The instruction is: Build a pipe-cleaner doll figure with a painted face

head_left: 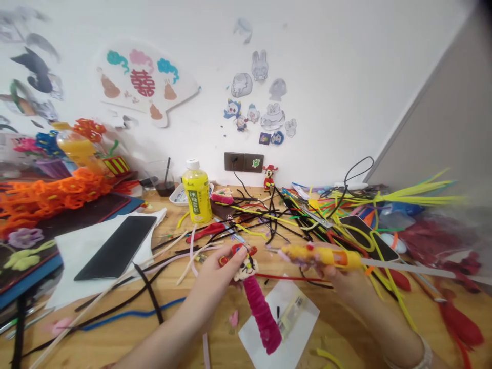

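The left hand [221,269] is gripping a fuzzy figure [261,312] by its head, the magenta body slanting near and right above white paper [307,315] on the counter [100,348]. The right hand [344,284] is clasping a yellow glue gun [326,255], its tip pointing left, apart from the figure. Farther left, a yellow bottle [198,197] is standing.

"Left hand [215,271]: where are the fingers?"
"Mostly hidden behind the pink-bodied figure [261,311]."
"And the right hand [349,288]?"
"Partly hidden behind the yellow glue gun [323,254], whose white stick [415,267] is cut by the right edge."
"Far-left wall stickers [34,69]?"
"Too blurred to tell."
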Available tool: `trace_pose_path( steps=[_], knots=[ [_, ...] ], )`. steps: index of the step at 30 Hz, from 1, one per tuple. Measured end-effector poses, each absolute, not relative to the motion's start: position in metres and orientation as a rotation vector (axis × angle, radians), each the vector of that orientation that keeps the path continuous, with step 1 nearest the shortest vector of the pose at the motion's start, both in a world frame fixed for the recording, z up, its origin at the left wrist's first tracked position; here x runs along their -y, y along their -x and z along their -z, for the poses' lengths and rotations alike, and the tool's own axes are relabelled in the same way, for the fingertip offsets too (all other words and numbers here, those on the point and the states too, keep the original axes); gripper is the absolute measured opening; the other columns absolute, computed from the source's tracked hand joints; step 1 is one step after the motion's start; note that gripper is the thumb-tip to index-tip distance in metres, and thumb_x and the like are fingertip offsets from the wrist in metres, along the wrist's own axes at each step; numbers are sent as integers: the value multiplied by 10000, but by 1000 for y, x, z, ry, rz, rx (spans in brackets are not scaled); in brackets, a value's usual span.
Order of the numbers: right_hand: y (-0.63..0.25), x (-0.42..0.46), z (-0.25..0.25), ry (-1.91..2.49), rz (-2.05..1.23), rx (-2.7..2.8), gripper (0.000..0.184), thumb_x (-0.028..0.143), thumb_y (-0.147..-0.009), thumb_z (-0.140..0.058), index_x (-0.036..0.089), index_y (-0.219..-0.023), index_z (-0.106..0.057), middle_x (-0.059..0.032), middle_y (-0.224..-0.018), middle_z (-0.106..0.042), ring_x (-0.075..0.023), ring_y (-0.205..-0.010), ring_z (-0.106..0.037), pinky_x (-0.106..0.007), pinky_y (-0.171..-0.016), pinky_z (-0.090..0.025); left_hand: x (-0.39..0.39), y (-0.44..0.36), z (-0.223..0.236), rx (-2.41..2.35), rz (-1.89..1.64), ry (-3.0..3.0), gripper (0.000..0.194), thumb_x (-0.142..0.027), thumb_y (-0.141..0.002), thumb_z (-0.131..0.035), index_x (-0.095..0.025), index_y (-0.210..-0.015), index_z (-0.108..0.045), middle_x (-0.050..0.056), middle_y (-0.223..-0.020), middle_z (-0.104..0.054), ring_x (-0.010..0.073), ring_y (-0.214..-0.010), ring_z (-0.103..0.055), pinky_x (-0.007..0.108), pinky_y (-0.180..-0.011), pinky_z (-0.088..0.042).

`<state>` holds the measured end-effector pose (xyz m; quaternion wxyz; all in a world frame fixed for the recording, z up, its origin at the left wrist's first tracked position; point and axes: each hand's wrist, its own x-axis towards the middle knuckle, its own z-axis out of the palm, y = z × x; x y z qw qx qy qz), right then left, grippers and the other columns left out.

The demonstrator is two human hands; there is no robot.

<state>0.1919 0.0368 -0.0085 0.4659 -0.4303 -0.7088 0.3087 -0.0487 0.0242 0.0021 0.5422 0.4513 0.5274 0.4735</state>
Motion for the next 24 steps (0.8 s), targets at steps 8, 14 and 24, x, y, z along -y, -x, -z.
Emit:
trace_pose_path(
  steps=[8,14,24],
  knots=[
    [-172,-25,-3,983,-810,1964,512,712,-651,-415,239,-641,-611,-47,-635,-570,-195,-603,-524,-314,-583,-424,-23,49,0,-1219,-1110,-988,408,-488,-660,-598,-187,-930,-653,67,-892,-669,191,-738,-602,237,-555,-457],
    [-172,-25,-2,1047,-788,1958,540,739,-627,-401,235,-591,-591,-42,-590,-524,-199,-600,-506,-316,-574,-408,-23,49,1,-1206,-1125,-980,376,-478,-665,-600,-191,-899,-662,44,-819,-670,153,-683,-576,198,-537,-414],
    [-170,-24,-2,1034,-833,1945,444,664,-649,-471,238,-606,-587,-34,-591,-536,-181,-555,-494,-309,-546,-396,-21,48,-3,-1196,-1115,-985,411,-477,-669,-594,-163,-926,-654,51,-803,-643,132,-621,-532,187,-499,-374]
  ],
)
